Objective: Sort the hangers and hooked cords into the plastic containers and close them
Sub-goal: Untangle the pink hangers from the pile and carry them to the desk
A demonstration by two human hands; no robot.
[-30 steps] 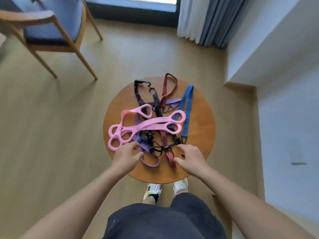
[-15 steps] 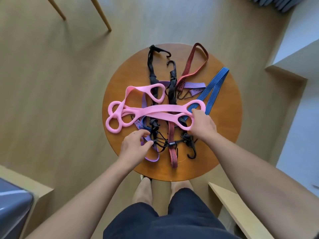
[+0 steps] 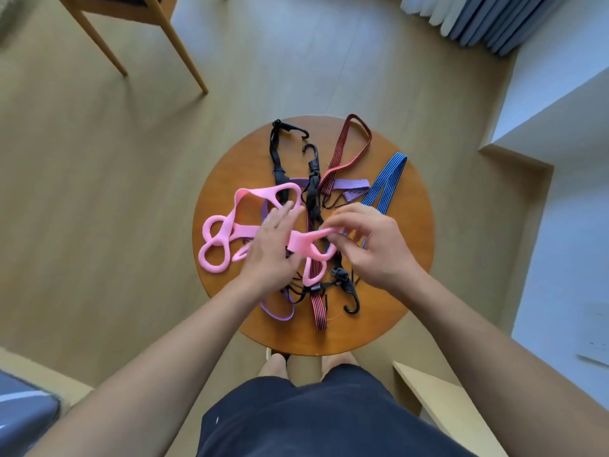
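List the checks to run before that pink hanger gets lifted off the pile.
1. Right grip: ok. The right hand pinches the pink hanger at its right end.
2. Left grip: not ok. The left hand lies on the hanger with straight fingers.
3. Hanger free of cords: cannot tell. The red cord runs under one of its loops.
4. Black hook clear: ok. It lies apart from the hanger on the table.
5. Drop place ready: not ok. There is no container in view.

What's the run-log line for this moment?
left hand: rests on pink hanger | right hand: pinches its looped end | hooked cords: heaped on round table | containers: not in view
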